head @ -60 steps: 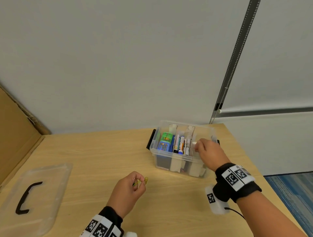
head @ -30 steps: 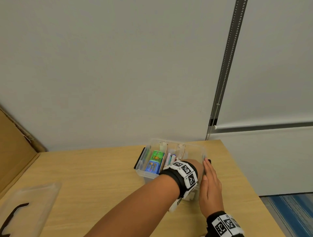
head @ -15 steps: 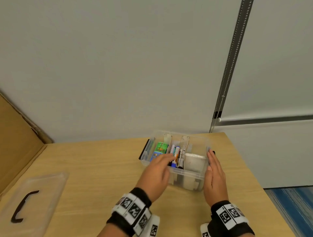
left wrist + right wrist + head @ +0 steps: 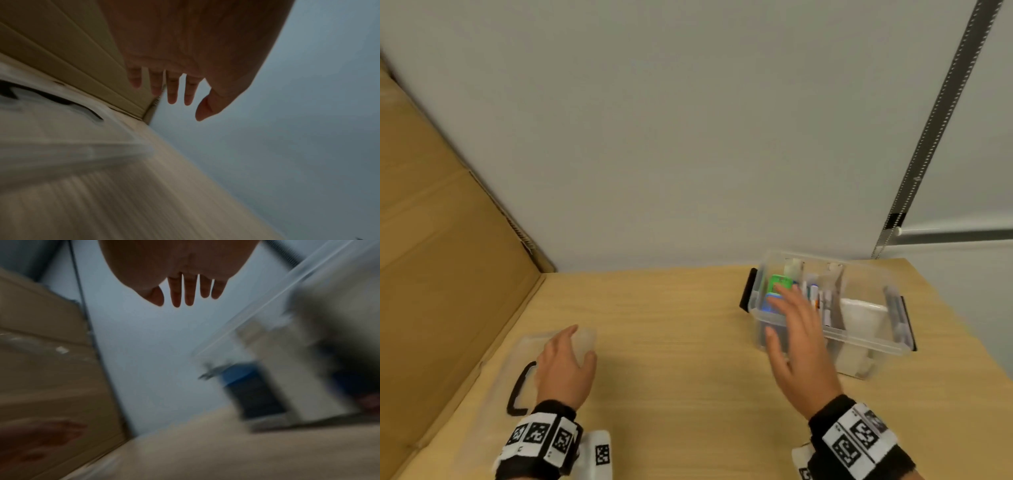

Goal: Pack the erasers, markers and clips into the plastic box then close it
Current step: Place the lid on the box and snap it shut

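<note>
Two hands, one lid, one plastic box. Nearest: left hand [image 4: 565, 368], fingers extended and relaxed, gripping nothing, over the right edge of the clear lid [image 4: 496, 387] with black handle, lying flat well left of the box. Right hand [image 4: 799, 346], fingers straight and spread, holding nothing, just in front of the plastic box [image 4: 859, 339], uncovered, at its left half. Inside the box: erasers [image 4: 779, 284] in the left compartment, markers [image 4: 820, 301] in the middle; exact counts cannot be told. Light wooden table [image 4: 681, 342] beneath; cardboard panel [image 4: 441, 240] left of the box, grey wall [image 4: 688, 137] behind.
</note>
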`<state>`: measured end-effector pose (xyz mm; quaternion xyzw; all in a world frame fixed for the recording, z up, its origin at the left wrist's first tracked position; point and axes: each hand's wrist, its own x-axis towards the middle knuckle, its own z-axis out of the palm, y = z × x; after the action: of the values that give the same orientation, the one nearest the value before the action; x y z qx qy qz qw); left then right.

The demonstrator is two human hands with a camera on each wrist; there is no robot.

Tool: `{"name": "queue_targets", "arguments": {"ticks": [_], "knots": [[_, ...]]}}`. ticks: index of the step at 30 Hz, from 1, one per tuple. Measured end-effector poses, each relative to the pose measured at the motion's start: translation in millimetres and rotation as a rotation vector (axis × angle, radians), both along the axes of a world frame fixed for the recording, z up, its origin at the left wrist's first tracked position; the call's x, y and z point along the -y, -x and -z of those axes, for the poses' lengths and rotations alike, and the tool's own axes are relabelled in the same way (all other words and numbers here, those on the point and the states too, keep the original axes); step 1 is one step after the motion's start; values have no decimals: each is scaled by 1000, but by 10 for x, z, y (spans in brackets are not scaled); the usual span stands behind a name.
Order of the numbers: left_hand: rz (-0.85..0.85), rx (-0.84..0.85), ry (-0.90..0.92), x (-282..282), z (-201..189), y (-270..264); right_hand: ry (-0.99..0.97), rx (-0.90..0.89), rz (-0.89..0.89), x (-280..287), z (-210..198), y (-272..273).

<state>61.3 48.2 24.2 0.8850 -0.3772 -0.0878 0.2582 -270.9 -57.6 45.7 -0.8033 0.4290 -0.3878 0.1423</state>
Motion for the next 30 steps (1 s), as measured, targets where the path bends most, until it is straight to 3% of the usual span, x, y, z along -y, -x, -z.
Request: {"name": "queue_targets", "arguments": {"ticks": [5,9,13,16,24,30], "knots": [[-233,-122,-169,-162,201,-759,-228,-195,-378,-270,269,-1066],[-330,-207,-318,-254,437,-1184,-489,-360,-523,-380,417,-1798],[-260,-225,-320,-204,399,-1199,-623,-496,-502,-406,508,-2341],[-243,-335,-237,-122,339,-1185,-681,-521,-480,-402,577,-2599],[-316,-547,110,-9,253,-1252,-762,-365,-387,-267,632,-2632],[44,-445,308,131,-121,-971,-598,-277,-213,-51,330,-2342]]}}
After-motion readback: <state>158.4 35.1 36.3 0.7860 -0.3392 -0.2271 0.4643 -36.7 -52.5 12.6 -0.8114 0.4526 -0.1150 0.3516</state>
